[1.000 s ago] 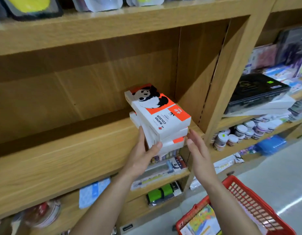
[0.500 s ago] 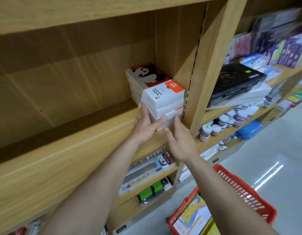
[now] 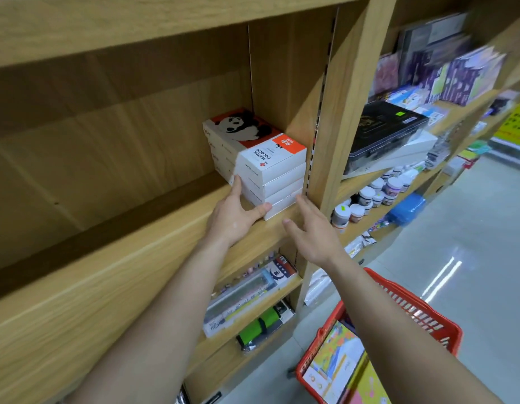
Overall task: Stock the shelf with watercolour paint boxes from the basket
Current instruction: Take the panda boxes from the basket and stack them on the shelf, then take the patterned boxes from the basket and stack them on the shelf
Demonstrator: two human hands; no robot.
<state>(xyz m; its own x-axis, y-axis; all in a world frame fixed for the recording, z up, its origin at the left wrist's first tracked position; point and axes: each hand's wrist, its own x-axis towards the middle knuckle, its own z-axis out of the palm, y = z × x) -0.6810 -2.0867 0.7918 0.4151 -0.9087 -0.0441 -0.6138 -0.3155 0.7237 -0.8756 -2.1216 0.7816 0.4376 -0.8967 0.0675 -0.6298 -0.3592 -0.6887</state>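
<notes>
My red plastic basket (image 3: 413,314) sits low on the right and holds flat, brightly printed packs (image 3: 337,354). The wooden shelf bay (image 3: 130,246) holds a stack of white-and-orange cardboard watercolour boxes (image 3: 270,170), four high as far as I can count, in its right-hand corner against the side panel.

My left hand (image 3: 232,217) lies spread and open. Its fingers are straight along the stack's left side and its thumb presses the bottom box's front corner. My right hand (image 3: 314,231) is flat, fingers straight, holding nothing. Its tips are at the bottom box's front, and I cannot tell if they touch.

My right forearm and the frame edge cut off the basket. The top lid shows a panda and reads "WATER COLOUR"; the orange label's characters are too small to read.
</notes>
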